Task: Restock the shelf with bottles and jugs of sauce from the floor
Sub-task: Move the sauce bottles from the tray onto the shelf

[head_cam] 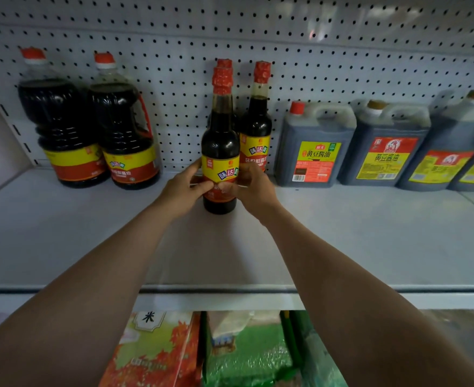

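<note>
A tall dark sauce bottle with a red cap and a yellow-red label stands upright on the white shelf. My left hand grips its lower label from the left, and my right hand grips it from the right. Close behind it stand a matching bottle and another one of which little more than the cap shows.
Two big round jugs of dark sauce stand at the back left. Several square handled jugs line the back right. A pegboard wall closes the back. Rice bags lie on the level below.
</note>
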A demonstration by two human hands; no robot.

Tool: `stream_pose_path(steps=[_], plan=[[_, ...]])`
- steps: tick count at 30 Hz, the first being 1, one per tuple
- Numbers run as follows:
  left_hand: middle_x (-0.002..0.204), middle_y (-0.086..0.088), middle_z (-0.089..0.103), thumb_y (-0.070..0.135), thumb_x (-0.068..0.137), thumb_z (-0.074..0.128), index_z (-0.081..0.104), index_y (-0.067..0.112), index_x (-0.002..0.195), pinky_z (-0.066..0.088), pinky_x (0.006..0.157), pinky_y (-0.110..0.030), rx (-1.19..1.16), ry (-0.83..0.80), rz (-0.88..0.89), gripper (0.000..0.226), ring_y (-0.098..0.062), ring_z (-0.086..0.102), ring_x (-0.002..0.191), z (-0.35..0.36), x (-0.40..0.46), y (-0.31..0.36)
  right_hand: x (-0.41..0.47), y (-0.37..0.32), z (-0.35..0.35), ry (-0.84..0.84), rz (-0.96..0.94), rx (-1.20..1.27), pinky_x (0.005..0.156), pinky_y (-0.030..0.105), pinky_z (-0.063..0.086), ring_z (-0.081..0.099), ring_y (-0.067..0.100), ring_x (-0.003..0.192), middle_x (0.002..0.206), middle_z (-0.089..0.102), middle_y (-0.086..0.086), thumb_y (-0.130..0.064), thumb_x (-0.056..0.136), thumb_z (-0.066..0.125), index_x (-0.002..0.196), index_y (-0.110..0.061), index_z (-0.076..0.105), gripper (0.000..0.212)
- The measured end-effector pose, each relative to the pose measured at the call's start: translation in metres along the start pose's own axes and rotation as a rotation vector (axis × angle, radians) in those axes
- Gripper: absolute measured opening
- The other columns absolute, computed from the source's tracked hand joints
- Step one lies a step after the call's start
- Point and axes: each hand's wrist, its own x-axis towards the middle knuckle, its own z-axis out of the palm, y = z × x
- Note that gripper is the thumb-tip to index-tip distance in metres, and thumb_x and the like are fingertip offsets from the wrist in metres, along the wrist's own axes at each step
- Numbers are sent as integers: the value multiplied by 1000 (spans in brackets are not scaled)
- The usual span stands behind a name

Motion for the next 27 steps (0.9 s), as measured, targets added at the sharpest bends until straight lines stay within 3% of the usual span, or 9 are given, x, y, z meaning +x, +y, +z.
stream_pose_path(steps=[4,8,13,19,21,23,25,27], plan=[[143,-6,55,32,95,62,30,44,151,46,107,-50,3,-6,-12,66,-25,53,129,-3,-4,2,0,-6,4,-7,6,-9,81,22,52,64,9,99,113,69,-6,-32,77,88,126,-16,58,59],[136,-8,60,34,93,65,33,40,151,48,105,-50,-23,2,-42,66,-24,60,122,-10,-6,-4,-6,-9,10,0,3,18,92,35,57,67,13,103,117,71,-1,-31,75,90,126,-14,58,63],[121,-4,67,18,98,62,36,34,152,50,104,-43,-134,-26,-21,62,-18,64,114,-3,-13,0,-20,-8,0,7,-2,72,78,16,50,64,10,98,113,68,-3,-27,77,89,125,-12,58,60],[129,-6,65,14,99,59,40,30,151,44,109,-42,-326,-55,-87,58,-20,59,123,0,-23,3,-18,-2,-1,-36,9,104,97,36,56,66,13,109,119,70,-4,-43,75,88,128,-17,59,66],[137,-7,60,24,101,54,49,26,145,39,113,-46,-509,-37,-165,44,-24,54,129,-3,-22,11,-13,-4,-6,-69,23,170,98,40,56,67,11,110,121,71,-6,-57,73,84,130,-20,61,72],[142,-7,56,40,105,41,55,27,133,32,117,-50,-632,21,-225,35,-25,48,136,-2,-19,19,-11,-12,-12,-124,10,265,95,31,54,66,5,109,121,70,-10,-55,87,72,131,-22,62,56],[148,-6,51,56,104,24,54,28,135,24,120,-51,-673,39,-237,51,-23,41,141,1,-12,23,-9,-19,-15,-181,14,345,89,23,47,60,2,114,127,65,-14,-55,100,51,135,-33,56,42],[153,-2,46,67,100,12,47,25,146,20,121,-51,-666,30,-244,72,-21,36,144,3,0,24,-2,-22,-15,-207,5,367,95,25,43,53,9,128,143,57,-8,-59,103,35,141,-41,49,44]])
